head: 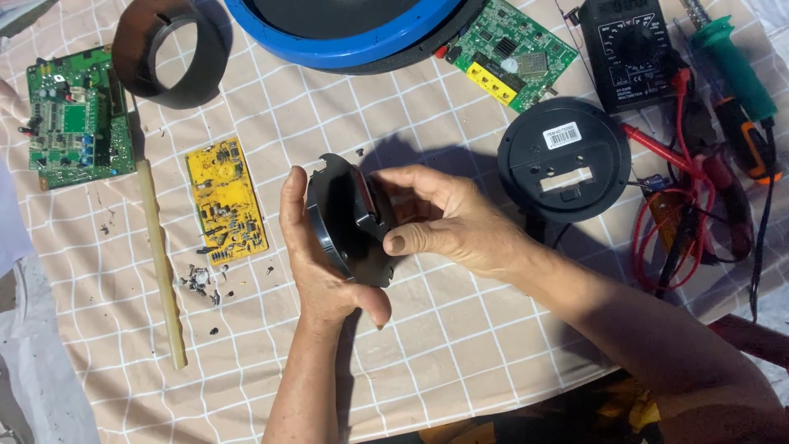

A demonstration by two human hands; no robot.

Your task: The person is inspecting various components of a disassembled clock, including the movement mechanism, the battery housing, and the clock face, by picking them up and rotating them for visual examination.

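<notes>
Both my hands hold a round black plastic housing (349, 226), tilted on its edge above the checked tablecloth (460, 329). My left hand (316, 255) grips its left rim from below, thumb curled under. My right hand (444, 218) closes on its right side, fingers reaching into the open face. A round black base plate (564, 160) with a white label lies just right of my right hand. A yellow circuit board (224, 201) lies to the left of my left hand.
A black ring (171, 53) and a green circuit board (72, 119) sit at the far left. A blue-rimmed round part (345, 33), another green board (509, 53), a black multimeter (629, 53) with red leads, screwdrivers (740, 82), a pale stick (160, 263) and small screws (197, 279) lie around.
</notes>
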